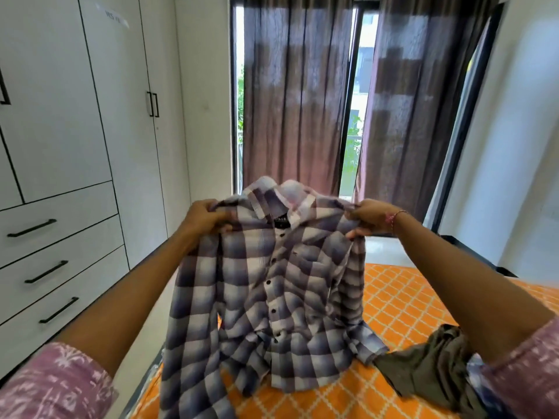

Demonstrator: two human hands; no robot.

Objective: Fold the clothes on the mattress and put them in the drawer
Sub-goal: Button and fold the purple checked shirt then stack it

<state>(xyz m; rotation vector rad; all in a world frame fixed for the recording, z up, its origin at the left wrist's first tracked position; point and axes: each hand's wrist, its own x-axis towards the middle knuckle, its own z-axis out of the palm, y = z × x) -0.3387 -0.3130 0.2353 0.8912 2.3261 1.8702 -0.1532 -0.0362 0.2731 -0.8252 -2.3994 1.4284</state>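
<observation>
A blue-and-white checked button shirt [272, 285] hangs upright in front of me, its front and collar facing me, its hem resting on the orange patterned mattress [399, 300]. My left hand [205, 217] grips its left shoulder. My right hand [367, 217], with a pink thread at the wrist, grips the other shoulder. An olive-green garment [429, 367] lies crumpled on the mattress at the lower right, partly under my right arm. Three white drawers [60, 261] with black handles, all closed, sit in the wardrobe on the left.
White wardrobe doors [75, 95] fill the left wall above the drawers. Brown curtains [293, 101] hang over a tall window straight ahead. A strip of pale floor [384, 249] lies beyond the mattress, with a white wall on the right.
</observation>
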